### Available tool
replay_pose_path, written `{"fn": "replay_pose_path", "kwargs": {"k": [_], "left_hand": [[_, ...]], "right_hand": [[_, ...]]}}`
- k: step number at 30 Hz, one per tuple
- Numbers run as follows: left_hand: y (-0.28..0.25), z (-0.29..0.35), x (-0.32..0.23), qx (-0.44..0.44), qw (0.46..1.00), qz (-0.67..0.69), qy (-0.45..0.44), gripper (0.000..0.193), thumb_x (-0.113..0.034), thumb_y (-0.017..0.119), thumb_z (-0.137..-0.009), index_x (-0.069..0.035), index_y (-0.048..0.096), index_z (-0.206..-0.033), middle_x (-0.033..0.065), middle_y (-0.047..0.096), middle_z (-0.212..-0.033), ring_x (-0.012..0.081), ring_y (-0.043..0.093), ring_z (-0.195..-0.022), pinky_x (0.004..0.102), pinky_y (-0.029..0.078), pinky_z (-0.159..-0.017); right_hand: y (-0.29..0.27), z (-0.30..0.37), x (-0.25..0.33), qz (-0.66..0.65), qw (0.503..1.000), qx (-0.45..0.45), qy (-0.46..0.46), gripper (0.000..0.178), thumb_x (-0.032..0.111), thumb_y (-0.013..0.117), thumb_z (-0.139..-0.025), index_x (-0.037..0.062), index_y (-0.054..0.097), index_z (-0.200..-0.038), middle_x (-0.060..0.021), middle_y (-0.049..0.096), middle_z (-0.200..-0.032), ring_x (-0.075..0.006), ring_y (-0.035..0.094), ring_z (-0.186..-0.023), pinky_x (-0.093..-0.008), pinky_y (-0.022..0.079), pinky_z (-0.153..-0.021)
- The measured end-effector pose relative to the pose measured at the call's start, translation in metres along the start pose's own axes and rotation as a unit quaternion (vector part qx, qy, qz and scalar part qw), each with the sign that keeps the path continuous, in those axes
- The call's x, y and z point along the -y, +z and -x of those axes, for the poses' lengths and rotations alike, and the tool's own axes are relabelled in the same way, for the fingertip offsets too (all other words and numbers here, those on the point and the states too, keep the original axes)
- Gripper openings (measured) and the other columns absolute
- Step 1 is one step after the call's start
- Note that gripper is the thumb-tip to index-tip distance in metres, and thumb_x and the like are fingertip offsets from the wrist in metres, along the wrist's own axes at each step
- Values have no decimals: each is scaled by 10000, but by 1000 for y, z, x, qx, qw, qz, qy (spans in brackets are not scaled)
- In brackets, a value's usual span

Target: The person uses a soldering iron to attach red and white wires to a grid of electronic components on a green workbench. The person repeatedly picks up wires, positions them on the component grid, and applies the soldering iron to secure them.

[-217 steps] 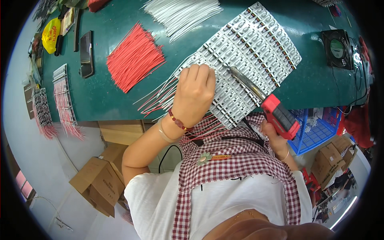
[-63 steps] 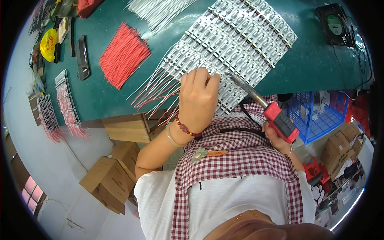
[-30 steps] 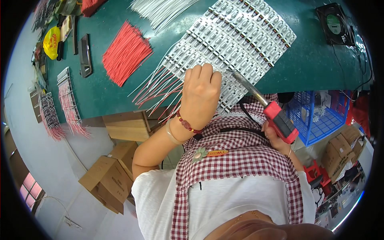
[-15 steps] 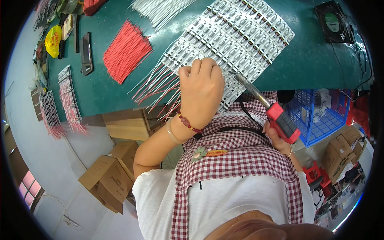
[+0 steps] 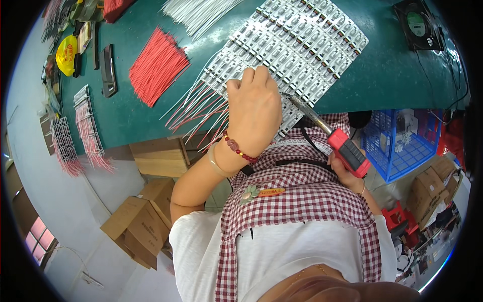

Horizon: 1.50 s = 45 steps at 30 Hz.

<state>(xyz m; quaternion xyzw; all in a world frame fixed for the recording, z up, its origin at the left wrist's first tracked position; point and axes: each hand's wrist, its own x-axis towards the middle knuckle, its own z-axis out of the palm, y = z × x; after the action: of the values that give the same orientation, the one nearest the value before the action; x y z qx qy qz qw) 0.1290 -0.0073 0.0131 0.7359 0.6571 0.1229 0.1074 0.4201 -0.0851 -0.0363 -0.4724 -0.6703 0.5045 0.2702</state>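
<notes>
A hand could pass over the bare green tabletop [image 5: 385,83] between the circuit-board panel [image 5: 302,45] and the black cooling fan [image 5: 416,26], or between the smartphone [image 5: 107,70] and the red wire bundle [image 5: 157,66]. The left hand [image 5: 255,113] and slanting soldering iron [image 5: 332,132] obstruct the panel's near part, while loose red-and-white leads [image 5: 196,111] splay leftward from it.

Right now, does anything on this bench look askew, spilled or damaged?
Nothing looks visibly spilled or damaged. Slightly odd: the white board panel lies slanted, its near corner jutting past the edge of the green table, and some red and white wires overhang too.
</notes>
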Motion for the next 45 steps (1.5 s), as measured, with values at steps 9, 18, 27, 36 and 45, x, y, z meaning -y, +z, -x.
{"fn": "replay_pose_path", "kwargs": {"k": [9, 18, 27, 36, 45], "left_hand": [[0, -2, 0, -2, 1000, 25, 0, 68, -68, 653, -793, -27, 601, -809, 83, 545, -907, 272, 532, -905, 406, 383, -759], [-3, -4, -2, 21, 1000, 13, -2, 77, -76, 656, -796, -20, 612, -823, 88, 549, -913, 271, 539, -915, 404, 385, -770], [-3, -6, -4, 24, 1000, -2, 4, 62, -77, 654, -795, -25, 619, -791, 89, 556, -896, 269, 547, -907, 405, 385, -779], [1, -1, 2, -5, 1000, -12, 5, 74, -99, 665, -773, -53, 608, -786, 80, 547, -892, 264, 555, -892, 409, 390, -767], [-45, -30, 108, -214, 973, 34, -81, 145, -91, 728, -775, -49, 646, -886, 104, 639, -866, 318, 626, -825, 406, 507, -711]], "right_hand": [[-3, 5, -1, -49, 998, -11, 32, 163, 93, 707, -780, -5, 656, -900, -130, 648, -816, -267, 641, -635, -345, 502, -565], [1, 2, 3, 4, 1000, -8, 2, 174, 67, 702, -769, -11, 658, -918, -148, 644, -834, -298, 643, -671, -350, 502, -578], [-7, 7, 10, -153, 984, -17, 87, 366, 371, 614, -926, 8, 576, -891, -60, 544, -724, -174, 535, -653, -323, 466, -649], [-5, -1, 9, -209, 973, 13, 101, 530, 423, 613, -958, -25, 502, -1217, -29, 488, -684, -138, 482, -618, -324, 448, -639], [-9, -30, 17, -277, 953, -126, -1, 579, 388, 627, -954, -46, 438, -1287, -39, 469, -657, -134, 471, -517, -310, 466, -565]]}}
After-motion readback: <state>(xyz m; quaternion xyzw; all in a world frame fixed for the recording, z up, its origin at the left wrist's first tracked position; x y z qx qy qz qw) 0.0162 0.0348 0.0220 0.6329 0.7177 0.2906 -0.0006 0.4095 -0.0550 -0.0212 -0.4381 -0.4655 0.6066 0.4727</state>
